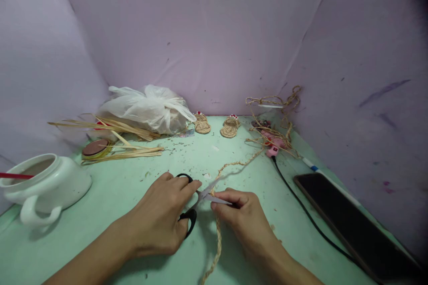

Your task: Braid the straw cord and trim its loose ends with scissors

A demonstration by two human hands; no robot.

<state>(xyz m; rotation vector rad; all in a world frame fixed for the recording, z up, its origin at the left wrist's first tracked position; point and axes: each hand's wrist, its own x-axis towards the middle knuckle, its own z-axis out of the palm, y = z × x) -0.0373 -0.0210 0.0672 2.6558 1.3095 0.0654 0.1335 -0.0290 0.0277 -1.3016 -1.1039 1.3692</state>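
My left hand (pixel 167 211) has its fingers through the black handles of a pair of scissors (pixel 202 195). The blades are spread apart and lie around a braided straw cord (pixel 219 236). My right hand (pixel 244 213) is closed, thumb and fingers pinched at the cord right beside the blades; one blade passes over its fingertips. From there the cord runs toward the bottom edge, and its thinner length (pixel 237 163) trails to a tangle at the back right.
Two small woven straw slippers (pixel 229 130) stand by the back wall. Left are a tied plastic bag (pixel 150 109), straw strips (pixel 133 153), a round tin (pixel 96 148) and a white pot (pixel 67 182). Right are tangled cord (pixel 288 102), a pink plug (pixel 273 150) with black cable and a phone (pixel 347 218).
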